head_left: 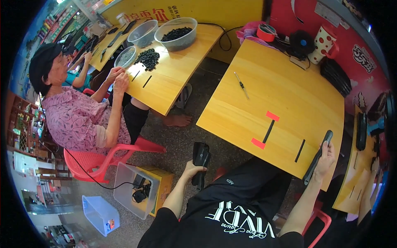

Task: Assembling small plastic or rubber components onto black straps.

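My left hand (192, 170) is closed around a black flat bundle (201, 158), held over the floor left of my lap. Its exact kind I cannot make out. At the near right edge of the yellow table (231, 107), my right hand (325, 160) grips a long dark strip with rounded ends (318, 156), tilted along the tabletop. Just left of it lies a short black bar (300, 150). Further left, another black bar (269, 131) runs between two pieces of red tape (258, 143). A thin screwdriver-like tool (241, 84) rests farther back.
On the left, a seated person (82, 111) works at another table with tubs (175, 35) of small black parts. Along the back right stand a black fan (302, 42), a dotted mug (326, 44) and a black bundle (336, 77). Bins (101, 215) sit on the floor.
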The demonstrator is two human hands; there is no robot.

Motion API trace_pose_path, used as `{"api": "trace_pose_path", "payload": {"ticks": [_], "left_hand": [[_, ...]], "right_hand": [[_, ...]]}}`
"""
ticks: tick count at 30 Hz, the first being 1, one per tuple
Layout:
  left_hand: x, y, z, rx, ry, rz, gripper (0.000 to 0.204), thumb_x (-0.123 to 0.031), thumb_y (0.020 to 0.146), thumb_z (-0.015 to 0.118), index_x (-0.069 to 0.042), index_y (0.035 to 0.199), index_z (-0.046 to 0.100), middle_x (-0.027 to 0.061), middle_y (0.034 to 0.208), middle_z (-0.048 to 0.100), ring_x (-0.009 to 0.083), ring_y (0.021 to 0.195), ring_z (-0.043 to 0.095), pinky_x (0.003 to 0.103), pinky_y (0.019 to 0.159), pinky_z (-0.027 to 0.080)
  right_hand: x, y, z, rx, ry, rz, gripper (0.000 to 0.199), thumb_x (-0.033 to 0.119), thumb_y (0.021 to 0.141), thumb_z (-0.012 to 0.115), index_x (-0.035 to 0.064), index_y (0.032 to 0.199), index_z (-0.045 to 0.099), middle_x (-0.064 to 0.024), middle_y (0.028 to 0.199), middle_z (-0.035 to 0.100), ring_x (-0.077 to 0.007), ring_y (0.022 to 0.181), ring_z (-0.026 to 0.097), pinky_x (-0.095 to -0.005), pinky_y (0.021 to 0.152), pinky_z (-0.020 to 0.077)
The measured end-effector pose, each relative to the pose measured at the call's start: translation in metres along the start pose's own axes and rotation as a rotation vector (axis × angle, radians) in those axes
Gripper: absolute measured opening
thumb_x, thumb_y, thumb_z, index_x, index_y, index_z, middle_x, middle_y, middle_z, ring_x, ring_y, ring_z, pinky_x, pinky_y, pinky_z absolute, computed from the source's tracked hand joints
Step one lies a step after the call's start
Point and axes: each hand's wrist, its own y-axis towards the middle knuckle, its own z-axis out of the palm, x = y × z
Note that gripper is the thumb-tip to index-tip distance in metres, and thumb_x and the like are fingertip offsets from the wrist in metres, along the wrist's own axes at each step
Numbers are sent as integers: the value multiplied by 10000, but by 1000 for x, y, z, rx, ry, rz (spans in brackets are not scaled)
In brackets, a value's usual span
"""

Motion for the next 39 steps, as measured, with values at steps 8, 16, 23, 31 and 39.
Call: {"api": "trace_pose_path", "payload": {"ticks": [8,16,23,31,39], "left_hand": [[4,-6,11,31,187,41,631,-196,546,844,45,1078,603,137,967,664,231,873,648,326,795,517],[4,-15,12,97,130,25,604,-172,580,839,55,1081,591,138,979,645,225,898,628,338,799,509],[19,-7,19,210,56,-57,602,-181,583,816,34,1107,613,135,991,660,227,928,631,340,831,495],[4,-12,34,342,221,-51,619,-204,595,802,41,1133,619,116,1027,655,212,968,607,315,882,470],[20,4,35,327,285,-85,596,-227,595,789,56,1095,629,131,997,655,231,945,626,332,814,497]], "right_hand": [[6,-3,0,-3,-16,30,123,120,966,572,20,1009,629,28,815,577,-35,741,503,-188,662,379],[5,-5,1,9,-20,9,138,119,961,581,11,1031,631,27,804,582,-39,720,508,-181,647,384],[12,-3,5,35,20,39,140,127,972,565,15,1028,626,31,782,570,-32,690,493,-182,609,374],[8,-6,2,21,-70,-1,134,112,974,551,7,1022,619,28,815,566,-46,752,501,-195,675,383],[2,-4,-6,2,-68,-26,82,70,954,561,15,979,617,39,807,560,-40,732,493,-197,656,387]]}}
